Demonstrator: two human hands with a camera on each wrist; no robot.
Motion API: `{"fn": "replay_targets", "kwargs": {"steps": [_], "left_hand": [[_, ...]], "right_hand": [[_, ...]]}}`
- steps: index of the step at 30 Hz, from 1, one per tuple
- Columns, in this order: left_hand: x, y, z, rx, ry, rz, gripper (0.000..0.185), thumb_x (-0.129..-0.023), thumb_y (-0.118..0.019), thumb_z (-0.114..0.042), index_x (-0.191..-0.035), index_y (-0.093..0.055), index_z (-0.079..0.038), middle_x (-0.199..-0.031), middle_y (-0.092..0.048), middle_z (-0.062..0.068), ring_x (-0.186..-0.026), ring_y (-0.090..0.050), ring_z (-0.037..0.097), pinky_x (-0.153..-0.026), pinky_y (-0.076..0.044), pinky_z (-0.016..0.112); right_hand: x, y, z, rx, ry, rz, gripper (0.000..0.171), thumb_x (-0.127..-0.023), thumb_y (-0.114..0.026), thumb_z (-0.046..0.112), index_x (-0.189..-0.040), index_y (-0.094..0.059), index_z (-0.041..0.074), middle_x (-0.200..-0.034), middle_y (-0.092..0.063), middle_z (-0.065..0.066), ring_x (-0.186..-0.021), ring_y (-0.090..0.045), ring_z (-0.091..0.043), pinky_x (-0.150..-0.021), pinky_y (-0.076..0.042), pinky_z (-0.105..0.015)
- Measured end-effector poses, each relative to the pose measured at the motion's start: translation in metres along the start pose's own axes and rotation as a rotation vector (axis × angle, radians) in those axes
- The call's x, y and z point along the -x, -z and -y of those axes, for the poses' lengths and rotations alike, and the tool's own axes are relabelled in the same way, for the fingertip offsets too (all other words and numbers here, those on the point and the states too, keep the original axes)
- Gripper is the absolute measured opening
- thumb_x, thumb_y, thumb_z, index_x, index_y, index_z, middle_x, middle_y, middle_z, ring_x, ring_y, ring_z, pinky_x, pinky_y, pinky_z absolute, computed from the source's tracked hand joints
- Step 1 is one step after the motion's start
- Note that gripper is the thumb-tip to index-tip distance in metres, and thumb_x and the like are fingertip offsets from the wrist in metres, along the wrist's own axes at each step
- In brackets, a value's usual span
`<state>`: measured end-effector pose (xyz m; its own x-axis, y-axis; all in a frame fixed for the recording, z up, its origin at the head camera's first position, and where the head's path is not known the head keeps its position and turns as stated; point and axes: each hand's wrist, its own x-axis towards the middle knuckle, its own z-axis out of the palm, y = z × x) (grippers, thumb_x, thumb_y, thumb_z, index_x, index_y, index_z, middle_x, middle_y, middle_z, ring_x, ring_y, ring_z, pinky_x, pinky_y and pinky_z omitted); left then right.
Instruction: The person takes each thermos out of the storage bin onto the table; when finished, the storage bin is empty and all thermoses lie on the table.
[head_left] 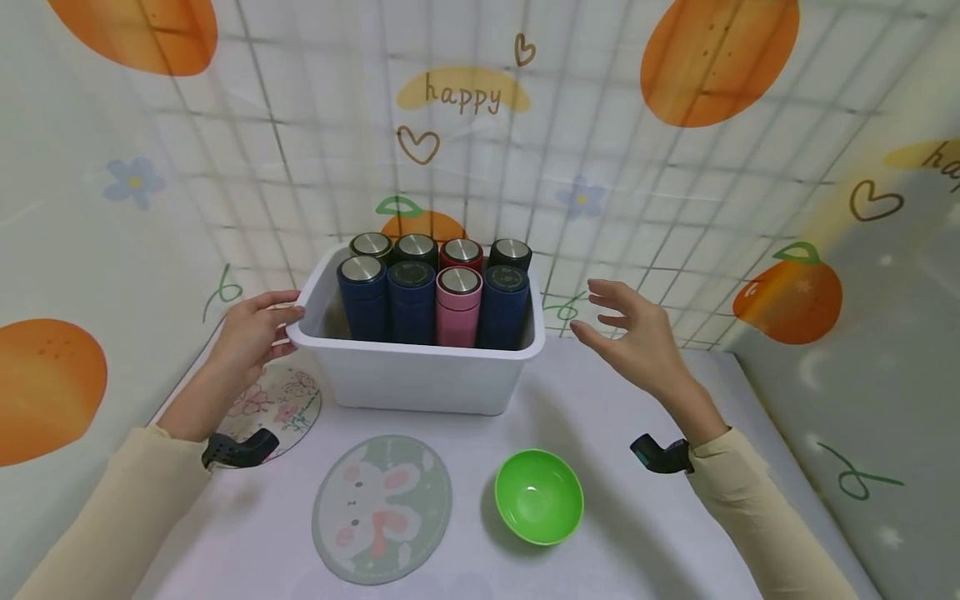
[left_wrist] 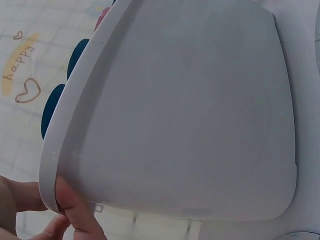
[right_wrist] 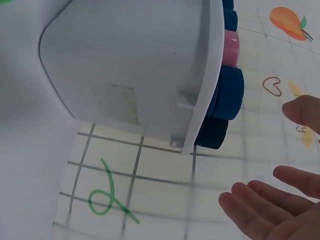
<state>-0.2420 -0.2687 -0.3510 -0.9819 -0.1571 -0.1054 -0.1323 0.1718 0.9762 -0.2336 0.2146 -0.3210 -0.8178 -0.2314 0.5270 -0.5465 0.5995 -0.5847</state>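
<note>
A white plastic bin (head_left: 420, 375) stands on the table against the back wall. Inside it, several thermos bottles are upright in two rows: front ones are dark blue (head_left: 365, 304), another blue, pink (head_left: 458, 312) and dark blue (head_left: 504, 312); behind them rise black and red (head_left: 461, 252) ones. My left hand (head_left: 251, 333) pinches the bin's left rim, fingers on both sides of it in the left wrist view. Off the bin's right side, my right hand (head_left: 637, 342) is in the air, fingers loosely bent and apart from the rim, holding nothing.
In front of the bin lie a round rabbit mat (head_left: 360, 475) and a bright green bowl (head_left: 538, 497). A flowered round mat (head_left: 296, 408) is partly under the left forearm. A wire grid (head_left: 585, 183) behind a printed curtain backs the table.
</note>
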Motion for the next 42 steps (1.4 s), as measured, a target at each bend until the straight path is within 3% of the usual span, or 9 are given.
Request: {"fn": "replay_targets", "kwargs": {"steps": [4,9,15,21,28,39,42], "left_hand": [[0.0,-0.001,0.001,0.022,-0.007,0.001,0.049,-0.101,-0.06,-0.026,-0.144,-0.046,-0.006,-0.129,-0.049,0.008,-0.089,-0.063,0.013,-0.074,-0.057,0.027],[-0.001,0.0,0.004,0.142,-0.02,0.009,0.041,-0.099,-0.063,-0.018,-0.136,-0.051,-0.005,-0.119,-0.052,0.006,-0.081,-0.065,0.009,-0.065,-0.056,0.024],[-0.003,0.001,0.008,0.173,-0.039,0.015,0.041,-0.1,-0.063,-0.019,-0.137,-0.051,-0.006,-0.125,-0.048,0.009,-0.084,-0.065,0.011,-0.065,-0.056,0.023],[-0.001,0.003,0.007,0.221,-0.04,0.031,0.036,-0.098,-0.065,-0.016,-0.132,-0.054,-0.007,-0.117,-0.054,0.005,-0.084,-0.066,0.011,-0.064,-0.056,0.023],[0.001,0.001,0.009,0.194,-0.039,0.049,0.037,-0.1,-0.064,-0.019,-0.133,-0.052,-0.007,-0.126,-0.05,0.01,-0.09,-0.065,0.013,-0.069,-0.057,0.025],[0.003,0.002,0.01,0.146,-0.059,0.038,0.037,-0.1,-0.062,-0.021,-0.133,-0.053,-0.008,-0.123,-0.051,0.009,-0.087,-0.065,0.011,-0.07,-0.057,0.026],[0.003,0.003,0.009,0.176,-0.054,0.044,0.036,-0.1,-0.062,-0.019,-0.132,-0.053,-0.007,-0.119,-0.053,0.006,-0.085,-0.066,0.011,-0.069,-0.057,0.026]], "right_hand": [[-0.008,-0.005,0.004,-0.033,-0.011,0.015,0.059,-0.085,-0.082,0.019,-0.136,-0.057,0.005,-0.136,-0.059,-0.01,-0.12,-0.06,-0.028,-0.09,-0.054,-0.044],[-0.018,-0.014,0.008,-0.041,-0.031,0.037,0.06,-0.084,-0.082,0.023,-0.135,-0.058,0.004,-0.137,-0.059,-0.011,-0.119,-0.06,-0.03,-0.09,-0.054,-0.045],[-0.032,-0.029,0.013,-0.086,-0.054,0.053,0.061,-0.083,-0.083,0.025,-0.134,-0.059,0.005,-0.136,-0.059,-0.01,-0.118,-0.061,-0.028,-0.091,-0.054,-0.041],[-0.042,-0.042,0.018,-0.134,-0.065,0.066,0.062,-0.082,-0.084,0.024,-0.134,-0.059,0.004,-0.135,-0.059,-0.009,-0.12,-0.06,-0.029,-0.093,-0.053,-0.042],[-0.049,-0.054,0.019,-0.103,-0.065,0.095,0.064,-0.082,-0.084,0.026,-0.136,-0.057,0.003,-0.135,-0.059,-0.012,-0.121,-0.058,-0.03,-0.091,-0.054,-0.04],[-0.062,-0.073,0.014,-0.093,-0.068,0.13,0.065,-0.081,-0.086,0.023,-0.135,-0.057,0.003,-0.13,-0.061,-0.012,-0.114,-0.061,-0.026,-0.09,-0.054,-0.038],[-0.066,-0.076,0.013,-0.083,-0.056,0.128,0.066,-0.079,-0.087,0.022,-0.135,-0.057,0.002,-0.129,-0.062,-0.013,-0.112,-0.062,-0.026,-0.089,-0.055,-0.037]]}}
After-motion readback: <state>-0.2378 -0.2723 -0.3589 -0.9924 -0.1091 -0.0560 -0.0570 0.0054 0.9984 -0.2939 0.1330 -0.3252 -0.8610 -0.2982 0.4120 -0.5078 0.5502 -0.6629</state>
